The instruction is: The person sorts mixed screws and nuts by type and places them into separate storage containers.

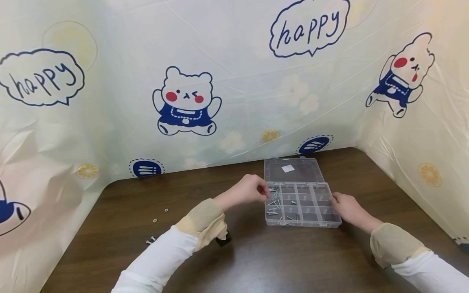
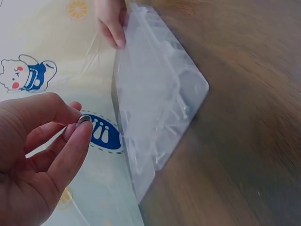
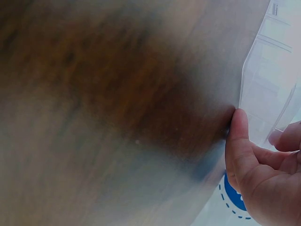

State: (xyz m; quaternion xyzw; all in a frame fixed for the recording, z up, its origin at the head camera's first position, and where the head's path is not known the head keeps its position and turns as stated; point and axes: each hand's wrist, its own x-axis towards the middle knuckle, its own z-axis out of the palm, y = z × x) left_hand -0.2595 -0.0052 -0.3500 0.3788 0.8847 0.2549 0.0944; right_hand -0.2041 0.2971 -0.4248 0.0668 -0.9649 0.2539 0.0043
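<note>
A clear plastic compartment box (image 1: 324,198) lies on the table with its lid (image 1: 305,173) folded back. Screws (image 1: 272,203) sit in its left compartments, and a few lie farther right. Over the box's left edge, my left hand (image 1: 250,189) pinches a small metal washer (image 2: 83,119) between thumb and fingertip; the washer is hidden in the head view. At the box's right side, my right hand (image 1: 346,206) holds the edge, with its fingers (image 3: 239,125) against the wall in the right wrist view.
Two small washers (image 1: 155,220) lie on the dark wooden table (image 1: 256,260) at the left. Bolts (image 1: 151,240) lie nearer, partly behind the left sleeve. A black object (image 1: 223,239) shows under the left wrist. A printed curtain (image 1: 242,81) borders the table's back and sides.
</note>
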